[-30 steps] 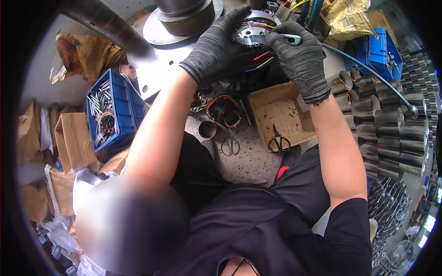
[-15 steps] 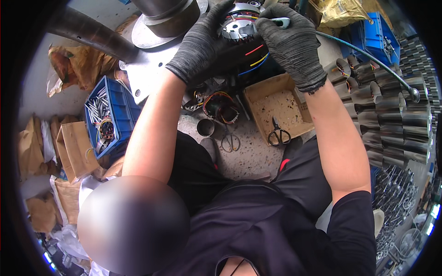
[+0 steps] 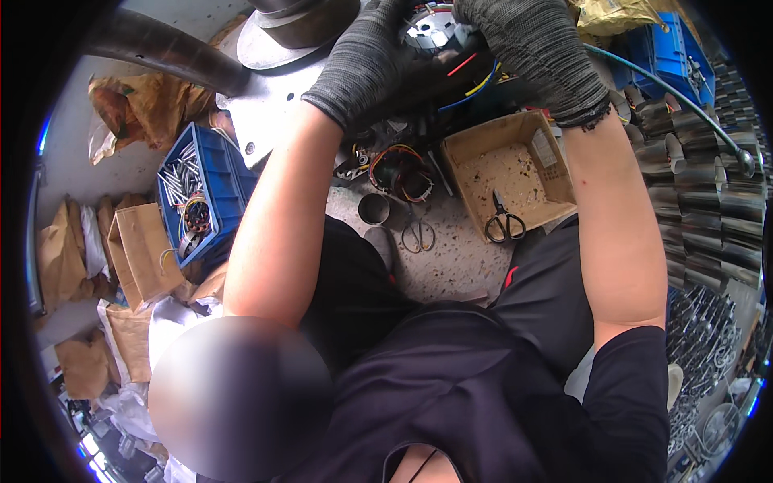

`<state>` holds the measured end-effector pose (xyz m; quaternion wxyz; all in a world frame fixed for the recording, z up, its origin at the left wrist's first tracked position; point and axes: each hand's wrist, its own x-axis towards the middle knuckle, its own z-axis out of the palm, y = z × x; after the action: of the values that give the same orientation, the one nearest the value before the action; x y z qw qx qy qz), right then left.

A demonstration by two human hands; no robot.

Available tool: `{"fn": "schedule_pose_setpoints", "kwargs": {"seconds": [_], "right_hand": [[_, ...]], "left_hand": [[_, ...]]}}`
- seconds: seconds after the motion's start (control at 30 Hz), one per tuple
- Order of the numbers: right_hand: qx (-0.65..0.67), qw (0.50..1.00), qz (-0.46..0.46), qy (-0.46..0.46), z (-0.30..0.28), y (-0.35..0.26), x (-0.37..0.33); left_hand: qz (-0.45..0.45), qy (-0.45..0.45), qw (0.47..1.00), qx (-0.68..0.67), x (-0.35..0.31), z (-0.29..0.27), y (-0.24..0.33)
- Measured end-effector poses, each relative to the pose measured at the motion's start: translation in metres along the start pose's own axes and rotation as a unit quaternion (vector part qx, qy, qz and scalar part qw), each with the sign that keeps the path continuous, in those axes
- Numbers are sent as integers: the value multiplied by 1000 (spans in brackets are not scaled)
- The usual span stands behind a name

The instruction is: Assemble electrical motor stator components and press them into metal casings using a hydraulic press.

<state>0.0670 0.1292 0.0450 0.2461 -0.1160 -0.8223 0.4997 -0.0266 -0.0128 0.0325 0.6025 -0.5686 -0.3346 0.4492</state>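
Note:
Up at the top edge, a round silver motor part (image 3: 431, 34) with slots and coloured wires sits between my gloved hands. My left hand (image 3: 364, 64) lies along its left side, closed on it; the fingertips run out of view. On the other side my right hand (image 3: 538, 56) is curled by the part's right edge. The pale-green-handled tool it gripped a moment earlier is hidden now, and the fingers are mostly cut off. Red, yellow and blue wires (image 3: 471, 90) stick out below the part.
A cardboard box (image 3: 555, 149) with black-handled scissors (image 3: 504, 225) stands below. Near it are a wired stator (image 3: 400, 173), a metal ring (image 3: 373, 209) and more scissors (image 3: 418, 235). A blue bin (image 3: 233, 181) of metal shafts is left; stacked metal sleeves (image 3: 708, 193) are right.
The view has shifted, so most things sit further right and slightly differently in height. My right hand has moved up toward the top edge, and its tool has passed out of sight.

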Motion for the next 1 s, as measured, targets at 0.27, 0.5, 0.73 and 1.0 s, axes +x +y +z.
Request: {"fn": "schedule_pose_setpoints", "kwargs": {"seconds": [0.27,0.5,0.73,1.0], "right_hand": [[-329,825,-444,112,-2,36,17],[-364,853,-369,61,11,35,15],[-211,972,-106,-9,9,23,15],[-481,814,-323,-45,-9,12,17]], "left_hand": [[101,-47,969,219,5,-7,2],[412,-110,172,888,4,-27,32],[491,-105,-274,820,-2,6,64],[471,-81,112,871,9,-23,30]]}}
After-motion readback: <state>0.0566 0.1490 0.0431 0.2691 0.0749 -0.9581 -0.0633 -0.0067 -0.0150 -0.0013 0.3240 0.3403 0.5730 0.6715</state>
